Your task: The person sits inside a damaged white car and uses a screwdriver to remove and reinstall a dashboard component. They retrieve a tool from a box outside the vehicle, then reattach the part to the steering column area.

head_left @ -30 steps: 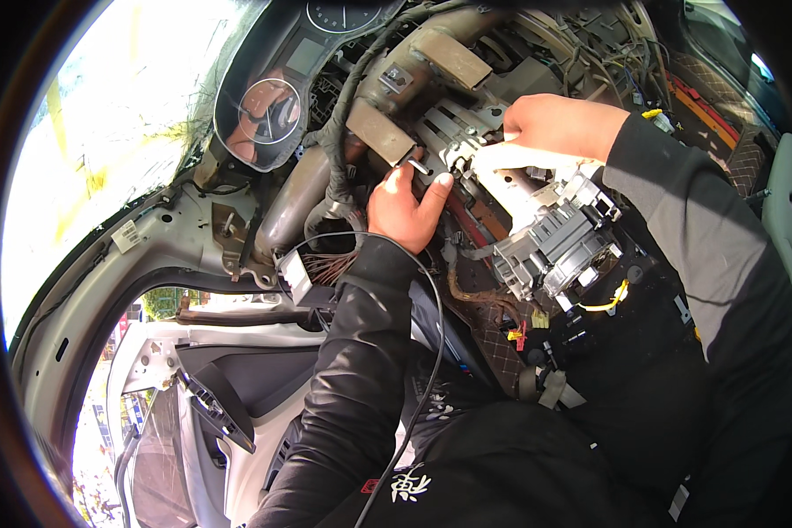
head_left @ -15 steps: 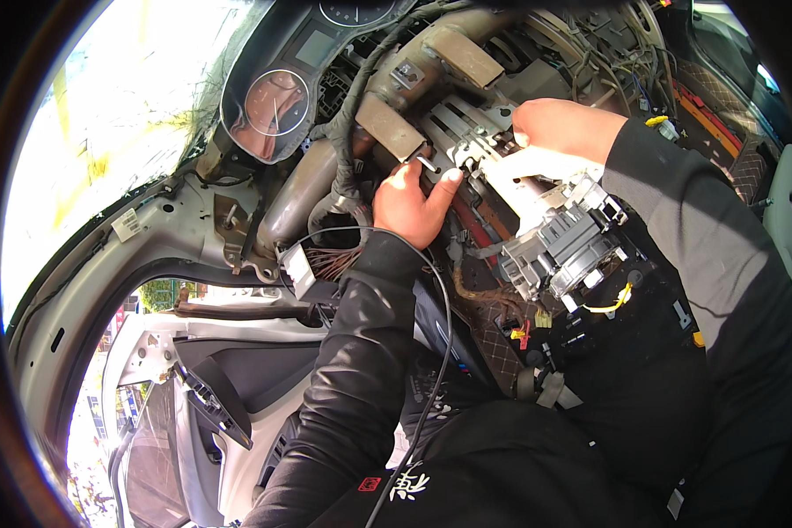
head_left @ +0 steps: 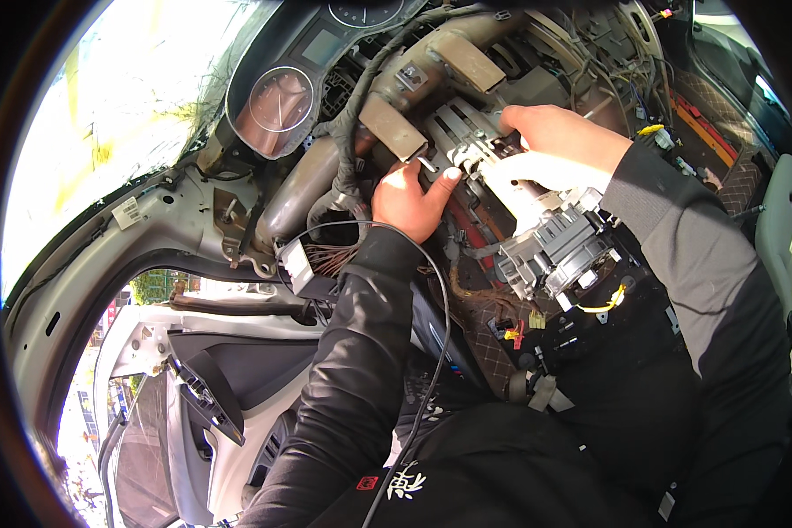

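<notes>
A metal steering column [head_left: 502, 183] lies across the stripped dashboard frame, with a grey switch module [head_left: 559, 255] at its near end. My right hand [head_left: 565, 145] grips the column's right side, fingers curled over it and thumb underneath. To the column's left, my left hand [head_left: 411, 204] reaches in below a tan bracket [head_left: 393, 128]. The left thumb stands apart from the fingers, its tip close to the column. The left fingertips are hidden behind the bracket, so what they grasp is not visible. A short metal stud [head_left: 427, 165] shows between thumb and fingers.
A thick wrapped wiring harness [head_left: 354, 145] runs beside the instrument cluster [head_left: 277, 101]. A white connector [head_left: 297, 267] with many wires hangs near my left forearm. A thin black cable [head_left: 447, 326] crosses my sleeve. At left stands the open door [head_left: 238, 374].
My right hand has shifted slightly, and its forearm is a little lower. My left hand stays nearly in place. The view itself has moved a little.
</notes>
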